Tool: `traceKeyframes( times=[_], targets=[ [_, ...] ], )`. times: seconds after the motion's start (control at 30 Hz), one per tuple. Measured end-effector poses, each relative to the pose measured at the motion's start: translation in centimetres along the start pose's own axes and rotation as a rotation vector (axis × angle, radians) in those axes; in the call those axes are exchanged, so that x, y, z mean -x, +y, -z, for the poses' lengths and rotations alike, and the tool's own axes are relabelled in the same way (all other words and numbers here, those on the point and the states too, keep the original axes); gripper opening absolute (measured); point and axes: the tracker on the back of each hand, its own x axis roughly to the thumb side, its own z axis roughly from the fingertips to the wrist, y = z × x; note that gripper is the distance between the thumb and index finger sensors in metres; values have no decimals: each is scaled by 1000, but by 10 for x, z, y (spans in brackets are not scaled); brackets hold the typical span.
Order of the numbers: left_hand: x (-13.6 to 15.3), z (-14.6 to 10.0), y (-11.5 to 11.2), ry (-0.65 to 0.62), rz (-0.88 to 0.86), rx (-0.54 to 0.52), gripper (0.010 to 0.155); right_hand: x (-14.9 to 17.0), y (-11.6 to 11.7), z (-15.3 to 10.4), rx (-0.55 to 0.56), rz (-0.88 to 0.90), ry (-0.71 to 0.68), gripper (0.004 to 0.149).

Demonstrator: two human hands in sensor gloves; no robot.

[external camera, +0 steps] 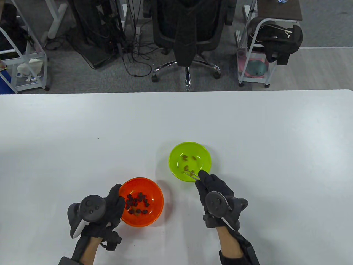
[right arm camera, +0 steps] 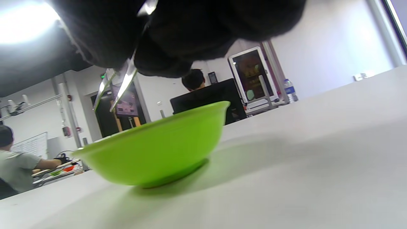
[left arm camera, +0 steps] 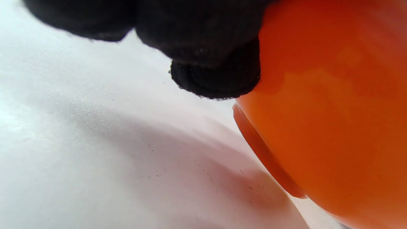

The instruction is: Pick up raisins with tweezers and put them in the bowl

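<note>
— So, where are the tweezers (external camera: 191,175)?
— Pinched in my right hand (external camera: 218,203), tips over the green bowl (external camera: 176,154). Raisins (external camera: 137,203) sit left, in the orange bowl (external camera: 155,193) my left hand (external camera: 110,209) steadies.

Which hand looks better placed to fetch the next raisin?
The right hand: it holds the tweezers, tips over the green bowl. The left hand only rests against the orange bowl of raisins.
</note>
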Motion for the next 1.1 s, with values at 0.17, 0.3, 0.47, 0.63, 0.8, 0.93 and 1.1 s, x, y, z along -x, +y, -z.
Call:
traceKeyframes(
  times=[0.17, 0.3, 0.47, 0.63, 0.8, 0.93, 1.1],
  targets=[
    [0, 0, 0, 1, 2, 0, 55, -20, 2, -8, -23, 28, -73, 41],
    [0, 0, 0, 1, 1, -2, 56, -36, 4, -14, -35, 23, -140, 41],
    [0, 0, 0, 1, 1, -4, 56, -54, 8, -23, -63, 37, -213, 41],
    [0, 0, 1, 3, 2, -5, 56, -67, 11, -30, -80, 33, -276, 41],
    [1, 0, 1, 5, 2, -7, 56, -80, 14, -37, -97, 28, -334, 41],
    [1, 0, 1, 6, 3, -6, 56, -90, 20, -42, -130, 23, -379, 41],
    [1, 0, 2, 7, 4, -7, 56, -100, 24, -48, -157, 15, -435, 41]
  ],
)
